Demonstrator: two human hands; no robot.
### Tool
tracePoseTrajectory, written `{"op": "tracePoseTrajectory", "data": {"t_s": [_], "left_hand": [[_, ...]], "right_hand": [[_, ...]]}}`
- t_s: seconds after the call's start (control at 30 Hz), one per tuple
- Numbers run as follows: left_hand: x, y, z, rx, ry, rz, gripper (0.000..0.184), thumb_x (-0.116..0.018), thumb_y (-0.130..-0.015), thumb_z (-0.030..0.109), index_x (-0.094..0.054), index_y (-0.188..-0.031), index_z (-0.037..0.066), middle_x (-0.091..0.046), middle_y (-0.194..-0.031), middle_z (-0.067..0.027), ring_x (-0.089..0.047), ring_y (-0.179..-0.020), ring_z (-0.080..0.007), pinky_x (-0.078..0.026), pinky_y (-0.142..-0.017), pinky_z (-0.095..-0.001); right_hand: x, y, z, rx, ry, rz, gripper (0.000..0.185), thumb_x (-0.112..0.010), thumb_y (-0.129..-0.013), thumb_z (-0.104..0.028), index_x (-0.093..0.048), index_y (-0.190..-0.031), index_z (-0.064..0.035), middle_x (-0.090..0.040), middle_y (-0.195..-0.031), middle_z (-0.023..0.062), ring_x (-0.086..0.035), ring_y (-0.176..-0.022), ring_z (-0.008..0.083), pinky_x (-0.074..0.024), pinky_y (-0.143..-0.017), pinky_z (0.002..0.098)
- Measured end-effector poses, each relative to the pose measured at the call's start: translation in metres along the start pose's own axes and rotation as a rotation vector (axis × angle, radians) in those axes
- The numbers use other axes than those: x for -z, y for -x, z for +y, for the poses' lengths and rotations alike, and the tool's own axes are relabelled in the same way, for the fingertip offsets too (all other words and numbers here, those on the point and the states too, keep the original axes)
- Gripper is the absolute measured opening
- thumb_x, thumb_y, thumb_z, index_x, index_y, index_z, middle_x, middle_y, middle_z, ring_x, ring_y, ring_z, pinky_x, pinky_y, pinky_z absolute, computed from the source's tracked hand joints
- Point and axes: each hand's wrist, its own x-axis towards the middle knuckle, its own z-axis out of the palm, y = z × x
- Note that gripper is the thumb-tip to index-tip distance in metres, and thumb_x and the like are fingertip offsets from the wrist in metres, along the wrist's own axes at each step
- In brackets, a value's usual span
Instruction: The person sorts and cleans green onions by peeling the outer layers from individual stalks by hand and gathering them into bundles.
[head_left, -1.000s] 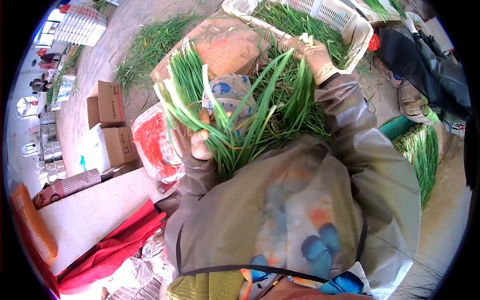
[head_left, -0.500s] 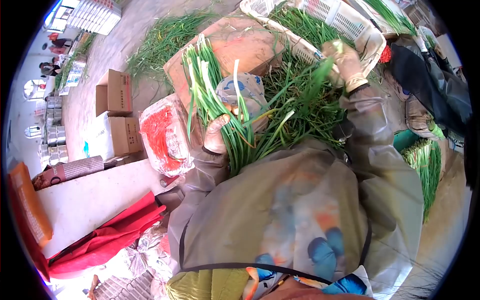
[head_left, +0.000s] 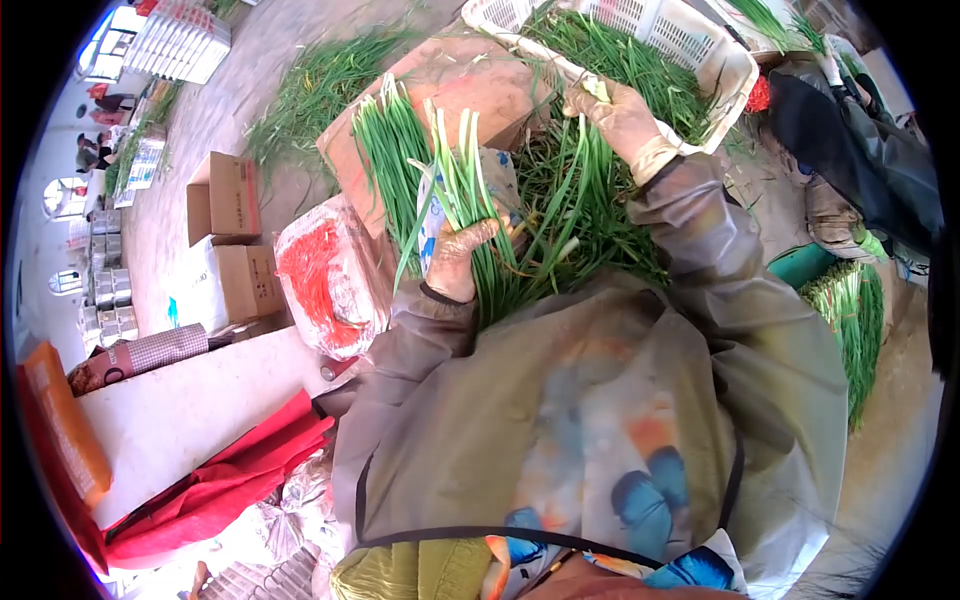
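Note:
My left hand is closed round a bunch of green stalks whose pale ends point up. Another bunch of stalks lies just left of it on a brown board. My right hand, in a pale glove, is closed near the white basket's near edge, with the pale ends of a few green stalks at its fingertips, their leaves hanging down. Below and between the hands spreads a heap of loose greens.
A white basket with greens stands at the top. Left are a package with red ties, cardboard boxes and a white tabletop. Bundled greens and another person's dark sleeve are at the right.
My right hand moved away from the heap's far side, then back left to the basket edge with stalks. The bunch in my left hand now stands more upright, apart from the bunch on the board.

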Motion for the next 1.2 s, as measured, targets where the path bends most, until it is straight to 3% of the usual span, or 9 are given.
{"op": "tracePoseTrajectory", "data": {"t_s": [0.03, 0.13, 0.27, 0.5, 0.7, 0.8, 0.97, 1.0, 1.2], "left_hand": [[0.001, -0.003, -0.001, 0.001, -0.035, -0.014, 0.028, -0.066, -0.073, 0.006, -0.056, -0.099, 0.002, -0.062, -0.086, -0.0065, -0.059, -0.078, -0.0181, -0.047, -0.071, -0.0295], [-0.006, -0.008, -0.009, -0.026, -0.061, -0.083, 0.024, -0.064, -0.075, 0.006, -0.057, -0.098, 0.001, -0.062, -0.086, -0.0069, -0.058, -0.076, -0.0157, -0.045, -0.071, -0.0280], [-0.014, -0.006, -0.013, -0.013, 0.008, -0.108, 0.027, -0.064, -0.077, 0.007, -0.054, -0.101, 0.001, -0.060, -0.088, -0.0061, -0.057, -0.076, -0.0150, -0.045, -0.071, -0.0267], [0.018, -0.001, -0.006, -0.017, 0.200, 0.058, 0.030, -0.065, -0.079, 0.018, -0.054, -0.101, 0.003, -0.059, -0.089, -0.0087, -0.058, -0.084, -0.0211, -0.047, -0.076, -0.0316], [-0.010, -0.003, -0.005, 0.063, 0.135, -0.031, 0.026, -0.066, -0.077, 0.012, -0.055, -0.099, 0.004, -0.060, -0.089, -0.0075, -0.059, -0.080, -0.0180, -0.048, -0.072, -0.0283], [-0.010, -0.013, -0.004, -0.018, -0.043, -0.103, 0.036, -0.068, -0.074, 0.007, -0.054, -0.107, 0.004, -0.060, -0.092, -0.0054, -0.058, -0.078, -0.0147, -0.046, -0.070, -0.0268], [-0.010, -0.033, 0.003, -0.210, -0.209, -0.140, 0.037, -0.066, -0.073, 0.002, -0.052, -0.107, 0.003, -0.059, -0.092, -0.0039, -0.056, -0.078, -0.0134, -0.045, -0.069, -0.0269], [-0.005, -0.035, 0.001, -0.192, -0.172, -0.154, 0.035, -0.063, -0.074, 0.001, -0.052, -0.107, 0.002, -0.059, -0.090, -0.0048, -0.056, -0.077, -0.0146, -0.045, -0.070, -0.0271], [-0.008, -0.026, -0.006, -0.070, -0.027, -0.025, 0.026, -0.060, -0.076, 0.012, -0.055, -0.099, 0.001, -0.060, -0.078, -0.0069, -0.057, -0.073, -0.0175, -0.047, -0.066, -0.0286]], "right_hand": [[0.001, -0.002, 0.018, -0.078, -0.311, -0.088, 0.026, -0.060, -0.084, -0.023, -0.059, -0.099, -0.0007, -0.062, -0.082, 0.0054, -0.057, -0.070, 0.0114, -0.0461, -0.067, 0.0249], [-0.030, 0.019, -0.019, -0.352, -0.197, -0.221, 0.031, -0.067, -0.078, -0.025, -0.060, -0.097, -0.0006, -0.062, -0.080, 0.0050, -0.053, -0.061, 0.0100, -0.0453, -0.059, 0.0225], [-0.050, 0.019, 0.004, -0.253, -0.220, -0.302, 0.025, -0.068, -0.077, -0.014, -0.056, -0.093, 0.0015, -0.060, -0.076, 0.0039, -0.052, -0.060, 0.0095, -0.0427, -0.054, 0.0230], [-0.041, 0.021, 0.011, -0.287, -0.125, -0.322, 0.023, -0.069, -0.076, -0.019, -0.061, -0.085, 0.0008, -0.059, -0.070, 0.0023, -0.049, -0.055, 0.0110, -0.0412, -0.053, 0.0244], [-0.059, 0.018, 0.006, -0.238, -0.164, -0.351, 0.034, -0.069, -0.076, -0.019, -0.059, -0.102, 0.0014, -0.062, -0.081, 0.0034, -0.055, -0.068, 0.0096, -0.0455, -0.061, 0.0250], [-0.065, 0.022, 0.012, -0.207, -0.228, -0.335, 0.037, -0.068, -0.075, -0.020, -0.058, -0.104, 0.0004, -0.063, -0.084, 0.0093, -0.059, -0.070, 0.0175, -0.0465, -0.066, 0.0295], [-0.062, 0.032, 0.000, -0.043, 0.299, -0.335, 0.037, -0.067, -0.074, -0.018, -0.056, -0.103, 0.0024, -0.062, -0.083, 0.0064, -0.056, -0.074, 0.0130, -0.0456, -0.072, 0.0271], [-0.058, 0.034, -0.004, -0.085, 0.230, -0.345, 0.043, -0.062, -0.073, -0.023, -0.055, -0.109, 0.0000, -0.063, -0.087, 0.0163, -0.060, -0.079, 0.0273, -0.0456, -0.074, 0.0315], [-0.055, 0.039, 0.004, -0.196, -0.035, -0.422, 0.035, -0.060, -0.077, -0.014, -0.055, -0.109, 0.0011, -0.062, -0.082, 0.0064, -0.055, -0.070, 0.0130, -0.0445, -0.065, 0.0258]]}}
